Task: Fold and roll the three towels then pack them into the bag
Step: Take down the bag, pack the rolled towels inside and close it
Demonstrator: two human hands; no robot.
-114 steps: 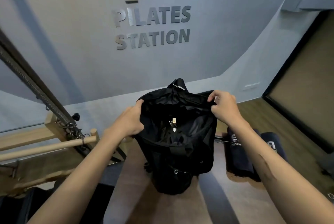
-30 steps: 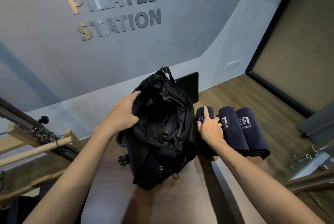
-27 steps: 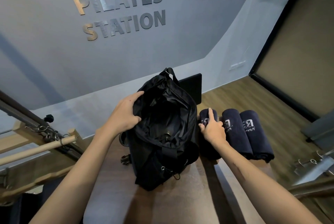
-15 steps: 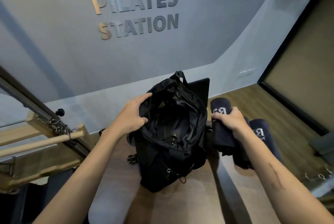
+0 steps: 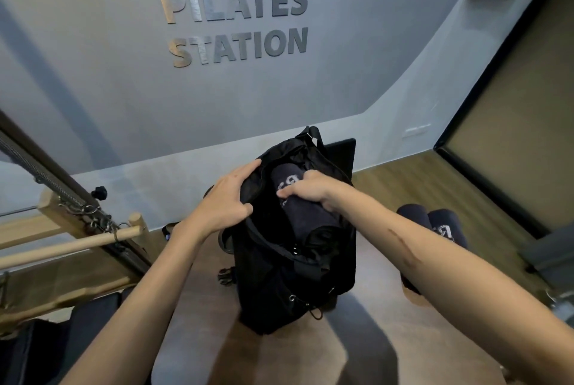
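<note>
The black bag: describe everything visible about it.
The black bag looks like soft, thin fabric. It stands upright on the wooden surface, mouth wide open, with a loop handle at the far rim, a buckle on its left side and a drawcord with metal eyelets low in front. The left hand grips its left rim; the right hand holds a rolled navy towel in the opening.

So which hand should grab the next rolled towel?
Probably the right hand, once it lets go of the rolled towel it is pushing into the bag. The two other towels lie on its side, and the left hand is holding the bag open.
</note>
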